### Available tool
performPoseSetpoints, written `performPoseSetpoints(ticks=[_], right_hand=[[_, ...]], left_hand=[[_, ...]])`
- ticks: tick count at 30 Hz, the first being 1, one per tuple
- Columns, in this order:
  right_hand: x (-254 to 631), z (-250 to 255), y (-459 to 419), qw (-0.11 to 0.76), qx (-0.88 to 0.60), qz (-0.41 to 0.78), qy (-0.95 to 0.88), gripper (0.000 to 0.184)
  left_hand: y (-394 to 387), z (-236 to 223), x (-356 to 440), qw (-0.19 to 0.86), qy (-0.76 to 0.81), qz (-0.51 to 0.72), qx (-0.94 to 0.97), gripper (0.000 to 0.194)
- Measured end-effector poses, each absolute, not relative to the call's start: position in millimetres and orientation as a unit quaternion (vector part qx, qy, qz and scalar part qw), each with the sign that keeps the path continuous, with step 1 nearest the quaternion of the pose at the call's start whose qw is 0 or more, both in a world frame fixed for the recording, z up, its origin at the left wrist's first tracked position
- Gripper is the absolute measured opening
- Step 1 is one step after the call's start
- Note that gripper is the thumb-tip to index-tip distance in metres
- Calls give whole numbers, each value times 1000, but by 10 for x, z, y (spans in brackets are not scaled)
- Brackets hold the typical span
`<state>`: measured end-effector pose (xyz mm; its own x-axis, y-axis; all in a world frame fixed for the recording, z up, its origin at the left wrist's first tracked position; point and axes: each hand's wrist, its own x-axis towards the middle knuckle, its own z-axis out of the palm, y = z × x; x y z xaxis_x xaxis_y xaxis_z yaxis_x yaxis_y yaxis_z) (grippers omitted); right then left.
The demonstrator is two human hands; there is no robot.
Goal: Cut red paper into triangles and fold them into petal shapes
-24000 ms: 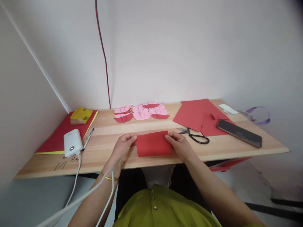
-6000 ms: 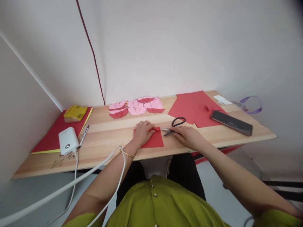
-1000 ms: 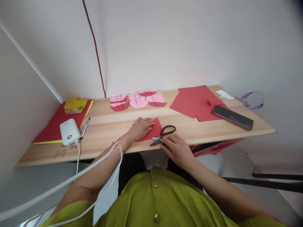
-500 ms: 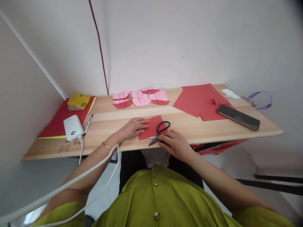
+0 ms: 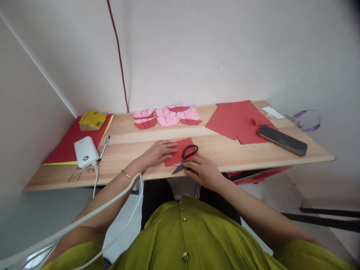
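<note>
A piece of red paper (image 5: 182, 143) lies on the wooden table in front of me. My left hand (image 5: 159, 152) rests flat on its left side, fingers stretched out over the edge. My right hand (image 5: 204, 170) grips black-handled scissors (image 5: 189, 150) at the paper's lower right. One looped handle lies over the red paper, and the blades point left and toward me near the table's front edge. My right fingers hide part of the scissors, including the other handle.
Pink and red cut-paper shapes (image 5: 167, 117) lie at the back. Larger red paper (image 5: 233, 120) and a phone (image 5: 282, 140) are on the right. At left are a white power bank (image 5: 86, 151) with a cable, a marker (image 5: 104, 148) and a yellow packet (image 5: 92, 120) on red sheets.
My right hand has slid a little to the left with the scissors, whose blades now reach further left. My left hand and the small red paper stay where they were.
</note>
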<state>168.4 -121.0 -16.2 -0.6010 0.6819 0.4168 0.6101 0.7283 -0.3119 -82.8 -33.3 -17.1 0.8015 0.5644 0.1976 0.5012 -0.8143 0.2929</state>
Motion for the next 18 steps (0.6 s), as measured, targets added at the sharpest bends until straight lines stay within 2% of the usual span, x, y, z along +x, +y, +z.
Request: performPoseSetpoints(ticks=[18], right_hand=[[1575, -154, -1265, 235, -360, 72, -900, 23]], left_hand=[[-338, -156, -824, 138, 290, 140, 937, 35]])
